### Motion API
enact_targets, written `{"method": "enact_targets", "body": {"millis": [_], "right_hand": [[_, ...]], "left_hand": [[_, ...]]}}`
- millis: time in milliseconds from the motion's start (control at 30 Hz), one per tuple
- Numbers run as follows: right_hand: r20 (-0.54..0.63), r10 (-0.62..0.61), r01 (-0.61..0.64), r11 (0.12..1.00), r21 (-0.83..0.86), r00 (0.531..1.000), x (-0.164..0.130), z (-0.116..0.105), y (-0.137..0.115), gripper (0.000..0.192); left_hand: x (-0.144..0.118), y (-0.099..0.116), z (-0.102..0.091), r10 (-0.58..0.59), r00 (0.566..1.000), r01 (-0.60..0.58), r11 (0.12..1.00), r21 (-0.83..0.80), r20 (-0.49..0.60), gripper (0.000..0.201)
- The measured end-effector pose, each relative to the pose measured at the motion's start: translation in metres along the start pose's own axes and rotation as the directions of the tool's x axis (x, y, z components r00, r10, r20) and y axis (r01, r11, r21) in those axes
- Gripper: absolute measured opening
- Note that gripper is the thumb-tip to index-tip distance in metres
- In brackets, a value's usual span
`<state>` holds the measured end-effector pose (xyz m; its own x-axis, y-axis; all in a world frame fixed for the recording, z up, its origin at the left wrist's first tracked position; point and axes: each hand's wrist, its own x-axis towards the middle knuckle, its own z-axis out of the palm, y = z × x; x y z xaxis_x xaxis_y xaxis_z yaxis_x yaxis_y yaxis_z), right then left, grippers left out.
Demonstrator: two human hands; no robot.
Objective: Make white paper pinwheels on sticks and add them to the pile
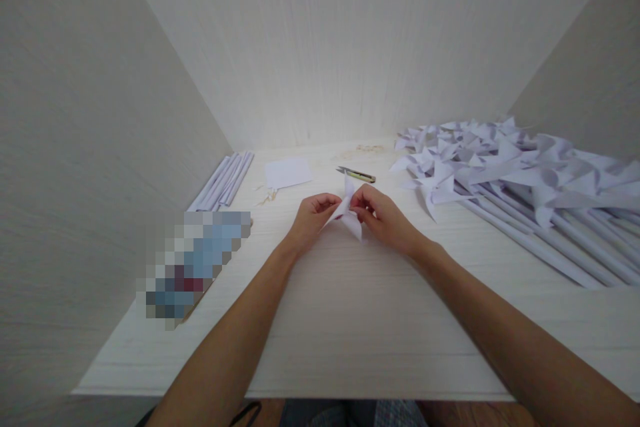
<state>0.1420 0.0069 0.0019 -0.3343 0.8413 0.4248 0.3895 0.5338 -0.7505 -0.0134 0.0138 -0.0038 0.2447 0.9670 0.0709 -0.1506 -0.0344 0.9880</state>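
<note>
Two bare forearms reach forward from the bottom edge over the pale wooden surface. The left hand and the right hand meet at the middle of it, each pinching one side of a small folded white paper piece held just above the wood; its pointed flaps stick up and down between the fingers. To the left, near the side wall, lies a blurred-out object. Just beyond the hands a small utility knife rests on the surface, with a flat square white sheet to its left and a bundle of rolled paper sticks farther left against the wall. Along the right side a heap of finished paper pinwheels on long white sticks spreads back toward the rear wall.
</note>
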Motion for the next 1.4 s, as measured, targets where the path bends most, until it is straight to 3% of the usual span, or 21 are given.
{"method": "enact_targets", "body": {"millis": [533,867,1067,1233,1400], "right_hand": [[-0.132,-0.172,0.157,0.981,-0.116,0.976,-0.004,0.008,0.003,0.012],[-0.196,-0.065,0.064,0.998,-0.015,0.978,0.001,0.002,-0.002,0.008],[-0.111,-0.106,0.118,0.987,0.112,0.988,-0.002,-0.008,0.000,0.006],[-0.044,-0.123,0.126,0.988,0.094,0.991,-0.003,-0.007,-0.001,0.007],[-0.059,-0.154,0.155,0.988,0.009,0.986,-0.002,-0.005,-0.003,0.004]], "left_hand": [[0.000,0.000,0.003,-0.054,0.998,0.052,0.995,-0.080,-0.023,0.022],[0.000,0.001,0.005,-0.060,0.997,0.054,0.992,-0.115,-0.046,0.022],[0.001,0.001,0.003,-0.041,0.995,0.029,0.993,-0.117,-0.094,0.021],[0.001,0.002,0.003,-0.029,0.993,0.019,0.996,-0.093,-0.111,0.020],[0.000,0.001,0.003,-0.032,0.995,0.024,0.996,-0.081,-0.090,0.020]]}}
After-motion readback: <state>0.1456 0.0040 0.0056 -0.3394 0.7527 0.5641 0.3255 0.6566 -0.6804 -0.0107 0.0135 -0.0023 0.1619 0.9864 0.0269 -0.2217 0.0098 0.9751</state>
